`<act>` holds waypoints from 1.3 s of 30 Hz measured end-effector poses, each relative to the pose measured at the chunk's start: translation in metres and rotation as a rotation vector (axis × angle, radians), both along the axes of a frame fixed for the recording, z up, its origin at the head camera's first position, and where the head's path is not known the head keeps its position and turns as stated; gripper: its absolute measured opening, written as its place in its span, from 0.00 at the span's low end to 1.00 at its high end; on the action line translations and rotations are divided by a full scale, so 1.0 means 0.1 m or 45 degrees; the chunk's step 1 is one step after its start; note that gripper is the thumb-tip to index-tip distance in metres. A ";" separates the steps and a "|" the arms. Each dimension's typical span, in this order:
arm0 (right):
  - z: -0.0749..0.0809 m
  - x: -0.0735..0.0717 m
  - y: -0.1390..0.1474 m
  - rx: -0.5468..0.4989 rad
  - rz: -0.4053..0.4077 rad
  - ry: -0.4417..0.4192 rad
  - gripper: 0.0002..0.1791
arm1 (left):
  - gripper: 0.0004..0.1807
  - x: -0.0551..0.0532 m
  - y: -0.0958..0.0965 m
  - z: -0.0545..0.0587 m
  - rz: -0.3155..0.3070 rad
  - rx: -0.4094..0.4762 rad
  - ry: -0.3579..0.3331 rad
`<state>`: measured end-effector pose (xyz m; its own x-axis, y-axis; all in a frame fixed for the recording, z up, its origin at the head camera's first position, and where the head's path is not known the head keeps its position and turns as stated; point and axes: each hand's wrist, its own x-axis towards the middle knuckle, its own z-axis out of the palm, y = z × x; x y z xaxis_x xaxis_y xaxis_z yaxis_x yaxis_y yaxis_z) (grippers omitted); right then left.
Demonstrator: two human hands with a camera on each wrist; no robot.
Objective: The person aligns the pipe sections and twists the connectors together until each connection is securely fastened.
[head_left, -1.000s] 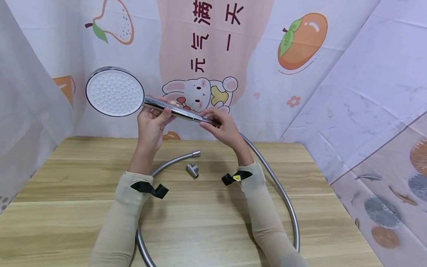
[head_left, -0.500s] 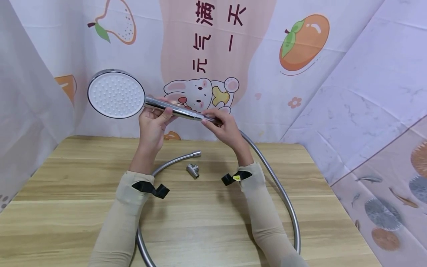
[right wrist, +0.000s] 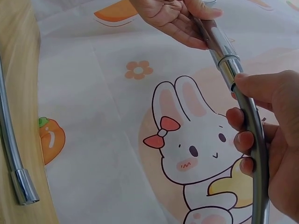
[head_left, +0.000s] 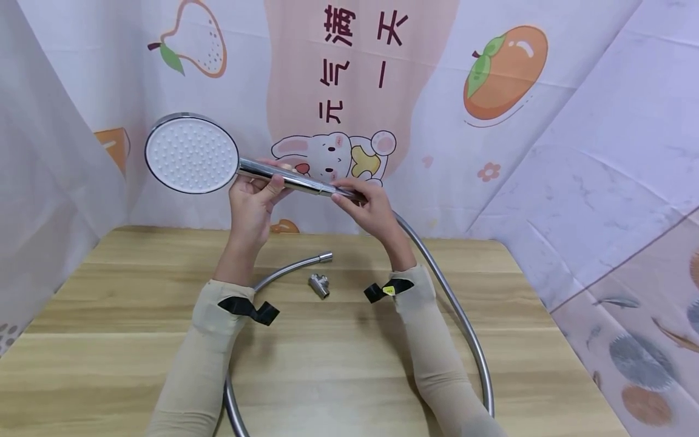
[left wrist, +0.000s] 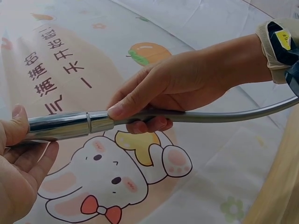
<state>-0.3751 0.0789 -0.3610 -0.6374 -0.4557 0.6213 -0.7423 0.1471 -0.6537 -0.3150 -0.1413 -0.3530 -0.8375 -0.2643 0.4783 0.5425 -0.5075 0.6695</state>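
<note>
A chrome shower head (head_left: 191,153) with a round white face is held up above the wooden table (head_left: 338,364). My left hand (head_left: 252,197) grips its chrome handle (left wrist: 60,125) close to the head. My right hand (head_left: 364,203) pinches the metal hose (head_left: 475,346) where it joins the handle's end nut (left wrist: 100,121); thumb on top, fingers curled beneath (right wrist: 245,140). The hose loops down over the table, and its free end (head_left: 324,257) lies between my forearms. A small chrome fitting (head_left: 319,284) lies beside that free end.
Printed cloth with a rabbit (head_left: 333,155), fruit and characters hangs behind the table and along both sides. The hose runs close to the table's right edge and under my left forearm (head_left: 218,340).
Almost nothing differs; both hands keep their hold on the handle and the hose end. The view has shifted slightly.
</note>
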 end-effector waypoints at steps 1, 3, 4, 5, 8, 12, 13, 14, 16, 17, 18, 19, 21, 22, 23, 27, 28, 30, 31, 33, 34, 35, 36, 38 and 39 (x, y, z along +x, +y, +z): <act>0.00 0.00 0.01 0.001 -0.004 -0.006 0.12 | 0.10 0.00 0.01 0.00 0.001 -0.004 0.000; 0.01 0.00 0.02 0.002 -0.013 -0.014 0.12 | 0.10 -0.01 0.02 0.00 0.001 -0.015 0.002; 0.01 0.01 0.02 0.001 -0.017 -0.021 0.12 | 0.10 -0.01 0.03 0.00 -0.001 -0.014 0.002; 0.01 0.01 0.03 0.000 -0.019 -0.028 0.12 | 0.10 -0.01 0.03 0.00 -0.006 -0.015 0.005; 0.01 0.00 0.04 -0.004 -0.021 -0.041 0.13 | 0.10 -0.01 0.03 0.00 0.007 -0.037 0.006; 0.01 -0.01 0.03 -0.020 -0.002 -0.046 0.13 | 0.10 -0.02 0.03 -0.01 0.007 -0.051 0.016; 0.01 -0.01 0.03 -0.024 0.004 -0.048 0.13 | 0.10 -0.02 0.02 -0.01 0.006 -0.050 0.016; 0.01 -0.01 0.03 -0.025 0.009 -0.049 0.13 | 0.10 -0.02 0.02 -0.01 0.002 -0.052 0.019; 0.02 -0.01 0.03 -0.024 0.014 -0.047 0.13 | 0.10 -0.02 0.01 -0.01 0.003 -0.066 0.024; 0.02 -0.01 0.03 -0.021 0.012 -0.046 0.13 | 0.10 -0.02 0.01 0.00 0.015 -0.081 0.021; 0.02 -0.01 0.03 -0.018 0.011 -0.043 0.12 | 0.10 -0.02 0.01 0.00 0.017 -0.083 0.020; 0.02 -0.01 0.03 -0.015 0.009 -0.038 0.12 | 0.09 -0.02 0.01 0.00 0.018 -0.087 0.024; 0.02 -0.01 0.02 -0.007 0.006 -0.021 0.12 | 0.10 -0.02 0.01 0.00 0.016 -0.093 0.036; 0.02 -0.01 0.02 -0.003 0.003 -0.008 0.12 | 0.10 -0.02 0.01 0.00 0.015 -0.095 0.040; 0.02 -0.02 0.02 0.000 0.002 0.010 0.12 | 0.10 -0.03 0.01 0.01 0.002 -0.086 0.048; 0.03 -0.03 0.00 0.003 0.018 0.080 0.12 | 0.11 -0.05 -0.01 0.01 -0.046 -0.051 0.078; 0.03 -0.04 -0.01 -0.002 0.024 0.086 0.13 | 0.11 -0.05 -0.01 0.02 -0.048 -0.055 0.078; 0.03 -0.04 -0.02 -0.014 0.033 0.091 0.14 | 0.11 -0.05 -0.02 0.03 -0.063 -0.052 0.074; 0.03 -0.04 -0.03 -0.020 0.033 0.087 0.14 | 0.12 -0.05 -0.02 0.03 -0.064 -0.058 0.073; 0.03 -0.04 -0.04 -0.027 0.014 0.087 0.14 | 0.12 -0.05 -0.03 0.03 -0.069 -0.064 0.063; 0.02 -0.04 -0.04 -0.025 -0.001 0.095 0.13 | 0.13 -0.05 -0.03 0.03 -0.073 -0.064 0.060; 0.02 -0.04 -0.05 -0.019 -0.021 0.103 0.13 | 0.12 -0.05 -0.03 0.03 -0.072 -0.065 0.058; 0.02 -0.04 -0.06 -0.013 -0.038 0.111 0.13 | 0.12 -0.05 -0.04 0.03 -0.068 -0.065 0.058; 0.01 -0.05 -0.09 -0.003 -0.060 0.120 0.14 | 0.11 -0.05 -0.05 0.04 -0.055 -0.072 0.063; 0.01 -0.06 -0.10 0.000 -0.061 0.124 0.15 | 0.11 -0.06 -0.06 0.04 -0.051 -0.069 0.065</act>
<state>-0.3812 0.0689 -0.3601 -0.5949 -0.4259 0.6817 -0.7946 0.1838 -0.5786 -0.3207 -0.1473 -0.3490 -0.8210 -0.2035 0.5334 0.5566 -0.4933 0.6684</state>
